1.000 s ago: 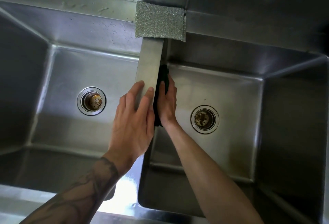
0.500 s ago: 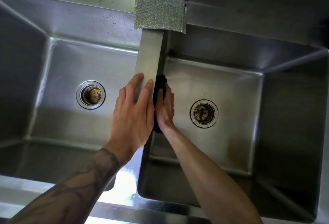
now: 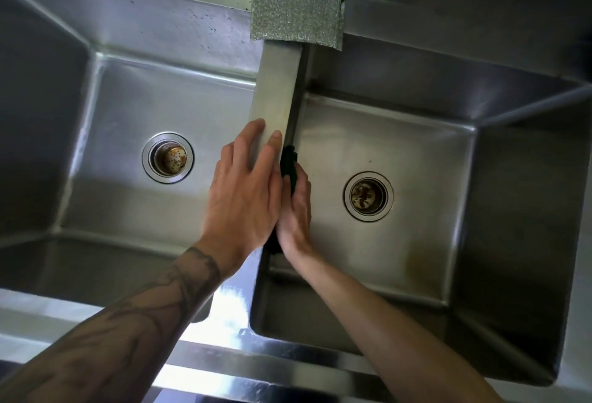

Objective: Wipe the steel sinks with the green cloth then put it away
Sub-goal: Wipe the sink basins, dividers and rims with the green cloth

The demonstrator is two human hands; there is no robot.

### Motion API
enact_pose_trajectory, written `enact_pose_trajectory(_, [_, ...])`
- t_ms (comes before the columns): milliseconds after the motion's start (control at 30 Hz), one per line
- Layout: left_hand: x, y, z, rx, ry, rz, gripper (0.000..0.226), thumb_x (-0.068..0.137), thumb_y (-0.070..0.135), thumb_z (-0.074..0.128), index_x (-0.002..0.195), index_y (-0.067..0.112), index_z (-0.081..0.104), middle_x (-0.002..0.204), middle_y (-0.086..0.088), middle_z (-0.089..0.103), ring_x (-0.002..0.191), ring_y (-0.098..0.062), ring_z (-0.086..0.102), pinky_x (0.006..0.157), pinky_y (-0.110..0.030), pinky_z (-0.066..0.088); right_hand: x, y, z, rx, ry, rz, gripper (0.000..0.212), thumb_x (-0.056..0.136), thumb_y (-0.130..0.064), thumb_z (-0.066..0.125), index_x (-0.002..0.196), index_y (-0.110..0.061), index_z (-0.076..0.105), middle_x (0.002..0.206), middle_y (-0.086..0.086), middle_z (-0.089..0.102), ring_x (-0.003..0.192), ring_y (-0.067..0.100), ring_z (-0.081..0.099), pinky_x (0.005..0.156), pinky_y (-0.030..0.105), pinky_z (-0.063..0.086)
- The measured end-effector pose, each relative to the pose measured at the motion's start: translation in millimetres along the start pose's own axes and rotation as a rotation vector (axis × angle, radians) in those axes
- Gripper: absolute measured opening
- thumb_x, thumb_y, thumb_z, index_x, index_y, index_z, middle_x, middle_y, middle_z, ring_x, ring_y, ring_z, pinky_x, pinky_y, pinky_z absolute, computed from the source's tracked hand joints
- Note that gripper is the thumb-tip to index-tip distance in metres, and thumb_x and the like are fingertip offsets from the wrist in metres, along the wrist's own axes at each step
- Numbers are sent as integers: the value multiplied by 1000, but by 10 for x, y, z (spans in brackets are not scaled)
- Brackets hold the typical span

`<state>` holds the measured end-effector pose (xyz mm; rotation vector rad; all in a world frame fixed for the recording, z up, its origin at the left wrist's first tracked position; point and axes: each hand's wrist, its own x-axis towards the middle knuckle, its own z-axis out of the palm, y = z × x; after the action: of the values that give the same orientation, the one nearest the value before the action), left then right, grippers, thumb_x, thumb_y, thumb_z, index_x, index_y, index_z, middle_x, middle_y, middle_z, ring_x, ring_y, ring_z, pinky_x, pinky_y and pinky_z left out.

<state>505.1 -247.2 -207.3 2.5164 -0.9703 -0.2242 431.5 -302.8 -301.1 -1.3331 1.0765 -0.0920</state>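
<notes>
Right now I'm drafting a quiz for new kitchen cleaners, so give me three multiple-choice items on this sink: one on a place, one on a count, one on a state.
1. Where does the scouring pad lie? A. at the bottom of a basin. B. on the far end of the divider between the basins. C. on the near rim.
2. How many drains show? A. two. B. one. C. three.
3. What is the right hand doing? A. hanging idle. B. lifting the pad. C. pressing the cloth against the wall of the right basin.
Answers: B, the pad lies across the divider's far end; A, a left drain and a right drain show; C, straight fingers hold the dark cloth to that wall.
</notes>
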Motion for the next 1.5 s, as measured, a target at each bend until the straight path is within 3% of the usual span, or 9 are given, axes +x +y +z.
enact_pose_trajectory(133, [7,-7,6,9,-14,9,44,103,18,46,144,3,54,155,-25,43,121,-47,54,102,-56,47,-416,-63,-14,262,-68,-93,35,110,-46,41,142,-59,45,154,-8,47,142,9,49,117,41,42])
enact_pose_trajectory(367, [-3,30,-19,-19,0,-6,45,107,23,38,144,4,55,155,-23,44,119,-43,55,103,-54,48,118,105,91,-45,29,114,44,104,-58,34,148,-55,37,137,-10,50,126,20,58,110,54,46])
enact_pose_trajectory(600, [8,-85,38,92,-119,43,51,108,29,24,152,7,39,157,-23,42,134,-41,45,104,-52,42,-762,-128,-133,215,-104,-80,34,114,-38,36,142,-56,35,156,-10,44,140,-1,46,117,24,40])
enact_pose_trajectory(800, [-7,5,-19,15,-19,23,44,106,19,38,144,2,53,155,-26,43,122,-45,53,100,-55,47,-44,487,76,33,-16,166,50,100,-58,40,144,-38,48,138,4,58,127,23,59,111,55,47])
enact_pose_trajectory(867, [-8,7,-26,7,-12,19,43,106,18,39,144,2,53,155,-25,43,118,-45,54,99,-55,48,-251,251,40,47,-33,182,42,105,-54,40,144,-40,47,141,-1,57,130,17,57,113,48,47])
enact_pose_trajectory(1000, [9,-22,-6,30,-23,34,45,108,20,35,145,2,52,155,-26,42,120,-45,53,99,-54,46,-788,20,-154,88,-171,96,42,113,-44,35,154,-40,31,150,-18,45,135,-7,45,113,18,39])
enact_pose_trajectory(1167, [-24,-16,-13,25,-8,16,43,108,21,38,145,5,53,156,-22,44,119,-43,55,98,-55,48,-368,258,-67,-110,-127,129,47,108,-54,36,153,-41,33,153,-8,45,138,14,49,119,41,39])
enact_pose_trajectory(1367, [-313,74,-104,35,-11,-65,47,111,23,40,156,12,46,166,-16,38,129,-40,56,102,-54,49,-525,121,-392,-355,-361,110,48,114,-40,34,160,-30,24,152,1,52,132,24,54,86,17,33])
enact_pose_trajectory(1500, [-1247,216,-110,80,-97,-168,58,112,34,36,166,17,29,176,-9,20,146,-36,44,112,-55,44,-632,209,-701,-583,-578,40,44,113,-34,38,156,-24,33,149,4,55,131,24,56,87,18,33])
